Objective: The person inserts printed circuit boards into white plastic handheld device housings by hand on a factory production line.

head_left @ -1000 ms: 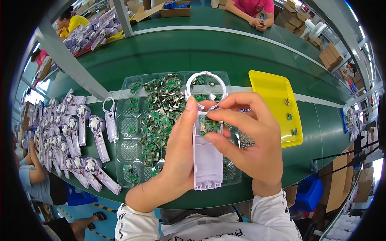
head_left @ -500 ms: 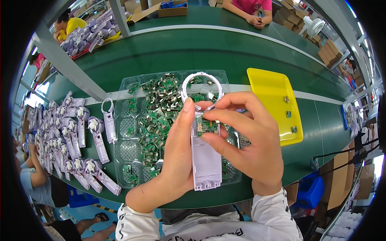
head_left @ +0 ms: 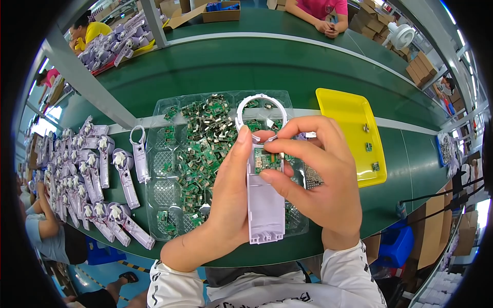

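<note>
My left hand point(head_left: 229, 187) is closed round the side of a pale lavender plastic fan housing point(head_left: 265, 208), which has a ring at its far end and a long, hollow handle. A small green circuit board point(head_left: 266, 160) lies in the upper part of the handle, just below the ring. Thumb and forefinger of my right hand point(head_left: 321, 172) pinch this board at its edges, while the other fingers curl behind. Whether the board is fully seated I cannot tell. Beneath the housing, a clear plastic tray point(head_left: 160, 197) bears many loose green circuit boards point(head_left: 197, 167).
A yellow tray point(head_left: 344, 102) with a few small boards stands at the right. Many lavender fan bodies point(head_left: 123, 172) crowd the table's left, beside a single empty housing point(head_left: 139, 154). A grey metal post point(head_left: 90, 77) rises at the left. Other people sit across and beside the green table point(head_left: 246, 59).
The housing has shifted slightly right and stands a little straighter, with both hands following it. My right fingers are still on the circuit board.
</note>
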Available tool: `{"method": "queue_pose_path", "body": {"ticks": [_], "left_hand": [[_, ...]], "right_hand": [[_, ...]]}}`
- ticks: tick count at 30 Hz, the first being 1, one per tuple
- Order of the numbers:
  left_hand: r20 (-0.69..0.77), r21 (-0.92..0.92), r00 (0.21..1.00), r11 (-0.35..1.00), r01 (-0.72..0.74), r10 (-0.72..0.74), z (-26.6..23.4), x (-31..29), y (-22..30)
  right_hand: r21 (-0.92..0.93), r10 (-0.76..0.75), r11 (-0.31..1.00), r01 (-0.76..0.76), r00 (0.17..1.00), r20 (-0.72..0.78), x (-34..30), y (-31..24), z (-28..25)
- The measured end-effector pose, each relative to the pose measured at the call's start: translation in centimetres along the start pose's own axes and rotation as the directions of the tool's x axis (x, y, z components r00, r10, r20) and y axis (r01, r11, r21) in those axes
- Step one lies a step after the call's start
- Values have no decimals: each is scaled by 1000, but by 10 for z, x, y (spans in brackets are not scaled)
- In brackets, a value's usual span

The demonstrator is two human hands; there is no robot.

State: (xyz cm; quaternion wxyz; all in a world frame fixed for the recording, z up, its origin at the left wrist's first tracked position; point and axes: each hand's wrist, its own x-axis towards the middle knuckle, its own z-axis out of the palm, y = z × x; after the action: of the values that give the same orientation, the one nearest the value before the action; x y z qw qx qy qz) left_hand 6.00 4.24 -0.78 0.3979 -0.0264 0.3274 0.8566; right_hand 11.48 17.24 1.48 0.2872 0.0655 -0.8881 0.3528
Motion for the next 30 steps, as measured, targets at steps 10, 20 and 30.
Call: {"method": "queue_pose_path", "body": {"ticks": [10, 20, 30], "left_hand": [[19, -9, 1000, 1000, 4, -4, -2, 1, -2], [13, 6, 999, 1000, 30, -30, -4, -1, 0], [-27, -40, 999, 998, 41, -42, 0, -4, 8]], "right_hand": [[30, 72, 997, -73, 997, 38, -1, -3, 0], [87, 74, 993, -81, 994, 78, 0, -2, -5], [398, 98, 902, -165, 978, 185, 6, 18, 1]]}}
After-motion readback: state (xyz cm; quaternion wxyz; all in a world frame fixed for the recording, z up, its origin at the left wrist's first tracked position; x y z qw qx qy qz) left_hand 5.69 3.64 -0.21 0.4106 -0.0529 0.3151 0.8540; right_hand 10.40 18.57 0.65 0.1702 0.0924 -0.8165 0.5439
